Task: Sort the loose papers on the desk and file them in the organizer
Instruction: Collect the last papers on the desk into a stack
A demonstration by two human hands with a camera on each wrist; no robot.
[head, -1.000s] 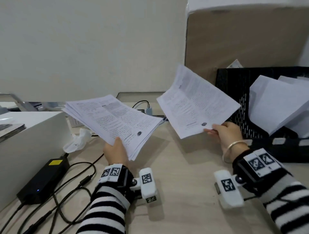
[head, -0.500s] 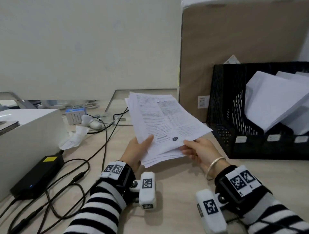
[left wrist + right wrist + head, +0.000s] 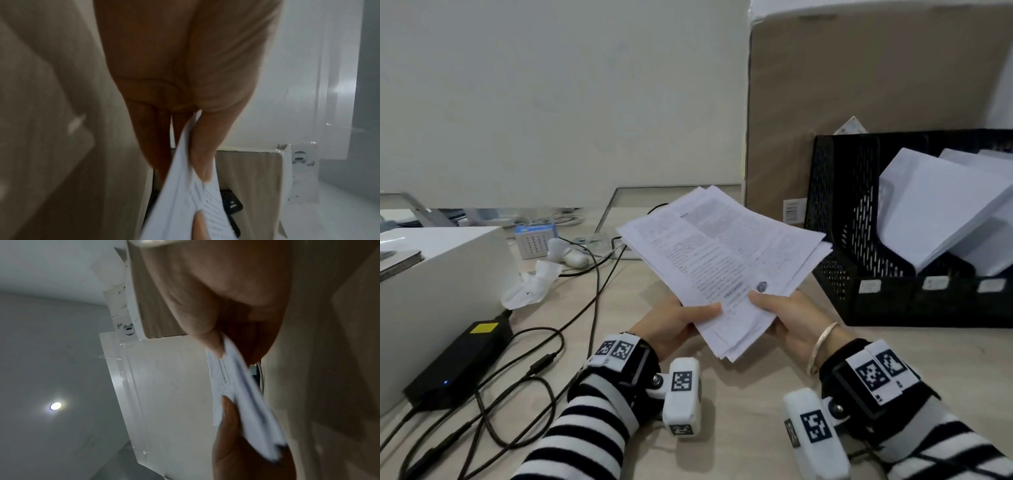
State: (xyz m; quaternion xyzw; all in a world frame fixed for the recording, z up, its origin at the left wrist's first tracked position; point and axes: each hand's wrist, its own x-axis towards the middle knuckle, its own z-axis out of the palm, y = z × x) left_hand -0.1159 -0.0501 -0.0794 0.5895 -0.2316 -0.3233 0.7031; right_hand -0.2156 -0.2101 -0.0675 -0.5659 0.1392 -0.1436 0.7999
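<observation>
Both my hands, left hand (image 3: 674, 322) and right hand (image 3: 787, 318), pinch the printed paper stack (image 3: 722, 260) thumb-on-top above the desk (image 3: 739, 394), sheets slightly fanned and unevenly aligned.

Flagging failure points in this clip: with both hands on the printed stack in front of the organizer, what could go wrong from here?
1. The stack of printed sheets is fanned and uneven, pinched only at its near edge by the left hand and right hand; lower sheets could slip out.
2. The black mesh organizer already holds leaning white papers; unsquared sheets may snag on them.
3. A dropped sheet could land among the cables.
</observation>
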